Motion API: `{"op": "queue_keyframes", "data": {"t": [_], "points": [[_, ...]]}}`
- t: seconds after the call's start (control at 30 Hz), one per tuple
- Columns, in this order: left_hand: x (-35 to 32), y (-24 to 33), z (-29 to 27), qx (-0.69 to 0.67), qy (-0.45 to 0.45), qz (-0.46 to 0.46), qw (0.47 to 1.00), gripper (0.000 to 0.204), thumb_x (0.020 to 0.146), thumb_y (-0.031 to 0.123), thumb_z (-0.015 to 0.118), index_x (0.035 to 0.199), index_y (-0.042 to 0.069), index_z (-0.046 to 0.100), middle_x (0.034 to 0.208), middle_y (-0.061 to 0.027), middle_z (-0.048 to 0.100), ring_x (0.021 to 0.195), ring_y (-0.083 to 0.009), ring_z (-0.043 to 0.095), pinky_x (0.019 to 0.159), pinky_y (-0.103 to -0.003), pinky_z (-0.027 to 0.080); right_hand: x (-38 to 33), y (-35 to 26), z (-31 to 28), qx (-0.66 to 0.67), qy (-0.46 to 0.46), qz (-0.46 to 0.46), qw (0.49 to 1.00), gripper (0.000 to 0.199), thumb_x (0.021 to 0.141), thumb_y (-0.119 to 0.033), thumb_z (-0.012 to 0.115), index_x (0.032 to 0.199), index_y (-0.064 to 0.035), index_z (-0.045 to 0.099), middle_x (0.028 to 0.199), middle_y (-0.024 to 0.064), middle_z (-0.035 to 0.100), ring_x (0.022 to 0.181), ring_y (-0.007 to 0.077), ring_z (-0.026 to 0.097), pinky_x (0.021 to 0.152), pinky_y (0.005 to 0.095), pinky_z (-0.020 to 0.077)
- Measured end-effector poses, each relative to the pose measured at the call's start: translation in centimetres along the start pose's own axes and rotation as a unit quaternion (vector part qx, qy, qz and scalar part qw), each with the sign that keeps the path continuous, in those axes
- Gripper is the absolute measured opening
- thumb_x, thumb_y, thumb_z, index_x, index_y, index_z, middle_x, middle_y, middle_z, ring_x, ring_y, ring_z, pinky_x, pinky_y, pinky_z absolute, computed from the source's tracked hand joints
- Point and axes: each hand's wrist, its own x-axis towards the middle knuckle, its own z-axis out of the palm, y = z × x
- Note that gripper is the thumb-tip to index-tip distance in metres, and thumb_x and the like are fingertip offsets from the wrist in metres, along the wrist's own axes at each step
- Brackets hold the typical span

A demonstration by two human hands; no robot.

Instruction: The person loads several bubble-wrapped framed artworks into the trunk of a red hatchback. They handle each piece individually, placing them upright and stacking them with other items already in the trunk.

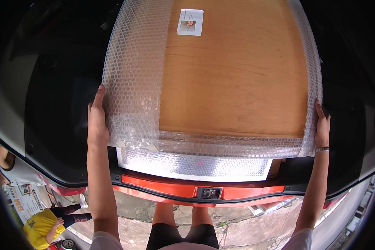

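Note:
A large flat panel (233, 75) with a brown wooden back lies in the open car trunk, its edges wrapped in clear bubble wrap (131, 83). A small white paper label (190, 22) with a flower picture is stuck near its far left part. My left hand (98, 114) grips the panel's left edge, fingers mostly hidden beneath or behind it. On the opposite edge, my right hand (321, 125) holds the wrapped side, with a band at the wrist. Under the near end of the panel shows a second bubble-wrapped flat piece (196, 163), white and shiny.
The trunk's orange-red rear sill (162, 187) with a metal latch (209, 193) runs between me and the panel. Dark trunk lining (56, 121) flanks both sides. Behind at lower left, a person in a yellow shirt (43, 227) is near a printed sign (24, 202). Cracked pavement (131, 212) lies below.

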Motion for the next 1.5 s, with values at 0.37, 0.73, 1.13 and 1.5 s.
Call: {"op": "queue_keyframes", "data": {"t": [0.37, 0.73, 1.13, 1.5], "points": [[27.6, 7.9, 15.3, 0.074, -0.140, 0.195, 0.968, 0.075, 0.090, 0.048, 0.049, 0.145, -0.001, 0.039, 0.149, -0.0210, 0.039, 0.138, -0.0314, 0.037, 0.116, -0.039, 0.023, 28.4, -6.3, 14.8, -0.098, 0.023, -0.038, 0.994, 0.081, 0.086, -0.045, 0.066, 0.132, 0.0180, 0.044, 0.127, 0.0217, 0.058, 0.112, 0.0268, 0.057, 0.098, 0.0337, 0.0419], [40.7, 7.3, 23.1, 0.096, -0.084, 0.143, 0.982, 0.092, 0.083, 0.053, 0.064, 0.144, -0.009, 0.035, 0.145, -0.0265, 0.041, 0.134, -0.0354, 0.041, 0.112, -0.044, 0.030, 37.2, -1.8, 22.3, -0.047, 0.030, -0.072, 0.996, 0.063, 0.091, -0.040, 0.062, 0.128, 0.0097, 0.055, 0.127, 0.0165, 0.062, 0.115, 0.0208, 0.058, 0.098, 0.0303, 0.0422], [41.9, 2.6, 23.8, 0.093, -0.089, 0.161, 0.978, 0.079, 0.088, 0.054, 0.062, 0.136, -0.007, 0.048, 0.136, -0.0209, 0.053, 0.125, -0.0304, 0.051, 0.107, -0.039, 0.037, 36.7, -0.9, 25.5, -0.095, 0.020, -0.122, 0.988, 0.072, 0.088, -0.054, 0.063, 0.117, 0.0118, 0.061, 0.100, 0.0113, 0.066, 0.090, 0.0179, 0.059, 0.083, 0.0340, 0.0467], [36.9, 0.9, 18.1, 0.361, -0.096, 0.368, 0.851, 0.076, 0.090, 0.071, 0.046, 0.106, -0.001, 0.064, 0.095, -0.0143, 0.065, 0.092, -0.0273, 0.061, 0.087, -0.039, 0.045, 31.3, 1.3, 24.6, -0.258, -0.017, -0.279, 0.925, 0.042, 0.098, -0.039, 0.050, 0.108, 0.0018, 0.051, 0.100, 0.0246, 0.057, 0.099, 0.0429, 0.056, 0.088, 0.0474, 0.0441]]}}
